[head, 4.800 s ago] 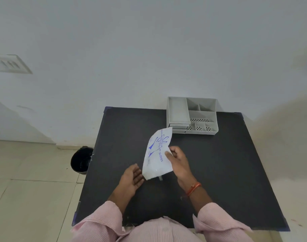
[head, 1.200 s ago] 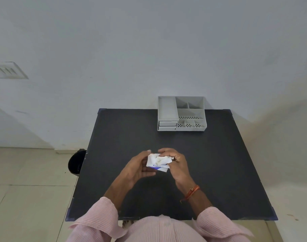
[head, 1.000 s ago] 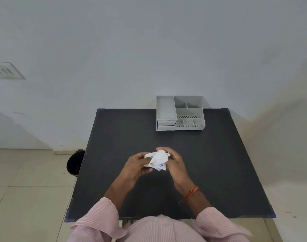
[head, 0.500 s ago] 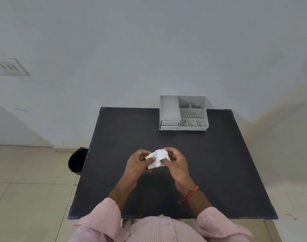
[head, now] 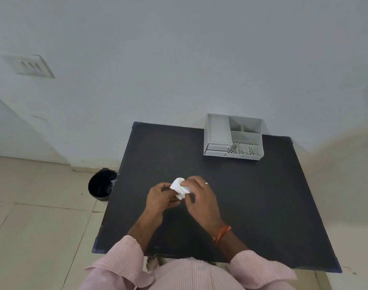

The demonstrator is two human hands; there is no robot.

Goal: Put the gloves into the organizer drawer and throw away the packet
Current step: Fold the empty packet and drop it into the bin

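A crumpled white packet (head: pixel 180 187) is squeezed into a small wad between both hands, just above the black table (head: pixel 262 195). My left hand (head: pixel 161 196) grips its left side and my right hand (head: pixel 199 195) closes over its right side. The grey organizer (head: pixel 234 137) stands at the table's far edge, with its two small drawers (head: pixel 216 149) shut at the front left. No gloves are visible; the drawers hide their contents.
A black bin (head: pixel 101 186) with a dark liner stands on the tiled floor, just left of the table's left edge. A white wall rises right behind the organizer. My pink sleeves fill the bottom of the view.
The flat packet with blue print has been crushed into a small wad between both hands. My head has turned left, so the bin shows more fully.
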